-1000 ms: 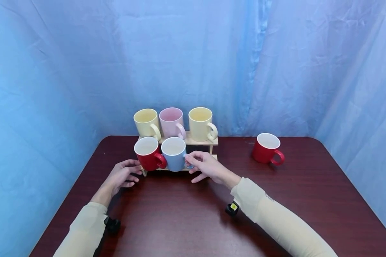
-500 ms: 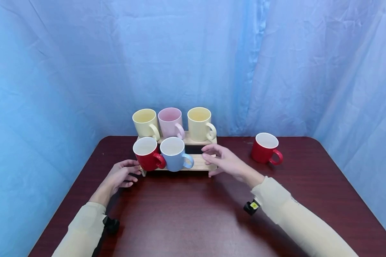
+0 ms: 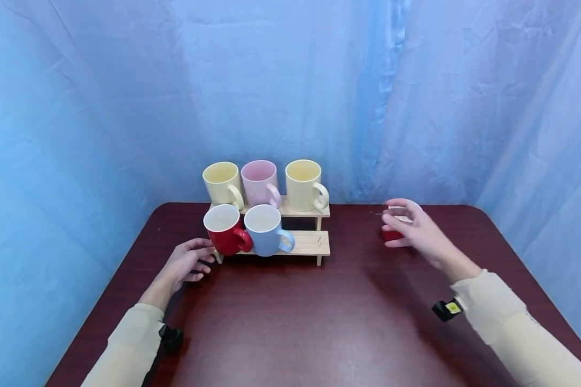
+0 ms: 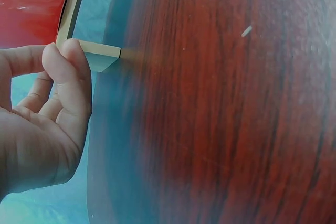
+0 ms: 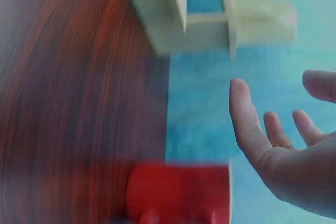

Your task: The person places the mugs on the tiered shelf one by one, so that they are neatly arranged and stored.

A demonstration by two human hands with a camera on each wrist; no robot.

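Note:
My left hand is at the left end of a two-tier wooden rack, thumb and fingertip pinching the corner of its lower shelf. On that shelf stand a red mug and a light blue mug, handles to the right. Over at the right, my right hand hovers with spread, relaxed fingers and holds nothing. Behind it stands a second red mug, mostly hidden by the hand in the head view. The right wrist view shows a gap between this mug and the fingers.
The rack's upper shelf bears a yellow mug, a pink mug and another yellow mug. Dark wood table lies under everything. Blue curtains hang close behind and at both sides.
My right hand has let go of the light blue mug's handle and moved right to the lone red mug. The left hand stays at the rack's end.

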